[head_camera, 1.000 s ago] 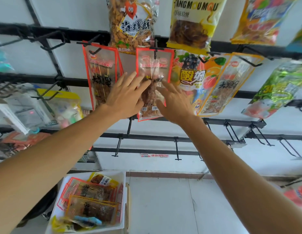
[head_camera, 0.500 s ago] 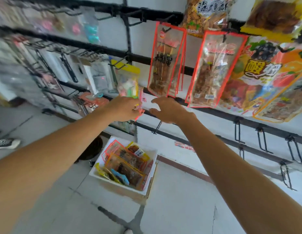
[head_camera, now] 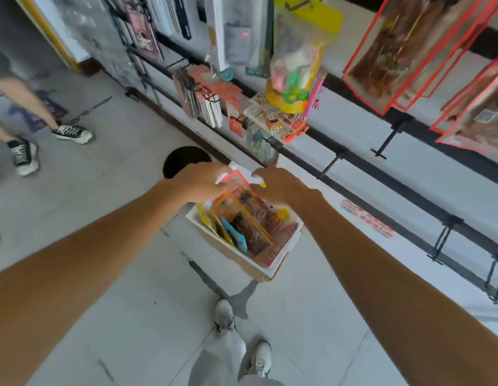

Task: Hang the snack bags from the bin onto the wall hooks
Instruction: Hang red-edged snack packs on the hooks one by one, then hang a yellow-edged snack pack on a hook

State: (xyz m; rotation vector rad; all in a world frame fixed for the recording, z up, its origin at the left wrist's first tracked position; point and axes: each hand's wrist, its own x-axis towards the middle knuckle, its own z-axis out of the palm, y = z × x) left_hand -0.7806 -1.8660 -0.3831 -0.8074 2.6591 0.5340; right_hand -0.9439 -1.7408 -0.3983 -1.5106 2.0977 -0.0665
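progress: the task is judged part done. red-edged snack bags (head_camera: 403, 51) are seen hung on the upper rail at the right, in more than one bunch. a yellow-topped sweet bag (head_camera: 298, 57) is hung further left, among other goods. several bare hooks (head_camera: 388, 137) are noted on the lower rails, well apart from one another (room enough, it is judged, for what is left). a fair number of bags are left to be hung.

container: a white bin (head_camera: 293, 232) is found low down in front of the rack, apparently set on a brown box. it is stocked with packets standing on edge. an orange-edged bag (head_camera: 242, 218) is recorded uppermost, with dark contents. a blue packet (head_camera: 238, 239) and a yellow packet (head_camera: 204, 215) lie towards the near side, and more red-edged packs are seen along the right wall.

hands: the left hand (head_camera: 203, 181) and the right hand (head_camera: 281, 185) are held close together over the far end of the bin. the fingers of both are curled about the top of a red-edged bag (head_camera: 238, 176), which stands up between them. the area is blurred, so whether either hand has the bag gripped cannot be told. the step in hand is judged to be the taking of the next bag from the bin.
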